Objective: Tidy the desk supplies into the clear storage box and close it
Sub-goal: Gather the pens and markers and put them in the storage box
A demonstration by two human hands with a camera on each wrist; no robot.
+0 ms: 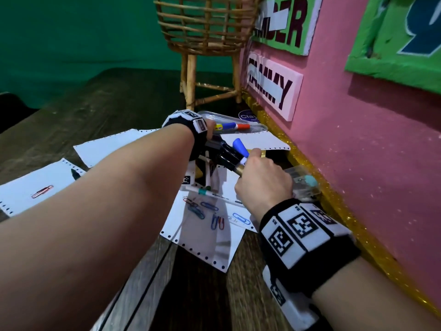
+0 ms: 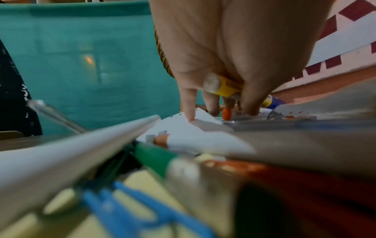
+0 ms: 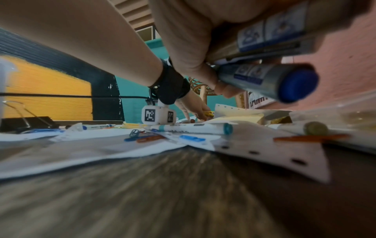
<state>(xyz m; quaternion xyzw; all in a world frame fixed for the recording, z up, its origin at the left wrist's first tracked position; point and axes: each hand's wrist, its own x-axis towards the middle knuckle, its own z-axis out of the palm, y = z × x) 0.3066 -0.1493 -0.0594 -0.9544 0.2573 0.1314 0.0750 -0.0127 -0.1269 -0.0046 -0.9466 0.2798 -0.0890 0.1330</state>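
Gripping markers [image 1: 235, 152] both hands [image 1: 263, 181]; paper-strewn wooden desk [image 1: 95, 111], pink wall [image 1: 358, 144].

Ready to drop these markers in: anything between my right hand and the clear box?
Partly. A white sheet lies between the markers in the right hand and the clear box, and the left hand, gripping a yellow-labelled marker, occupies the box's left end.

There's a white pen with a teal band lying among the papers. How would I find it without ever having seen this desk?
Start at the pink wall and drop to the perforated white sheets scattered below it. Just left of the right hand, above the coloured paper clips, lies the white pen. Its teal band marks it out; a plain white pen stands nearly at right angles to it.
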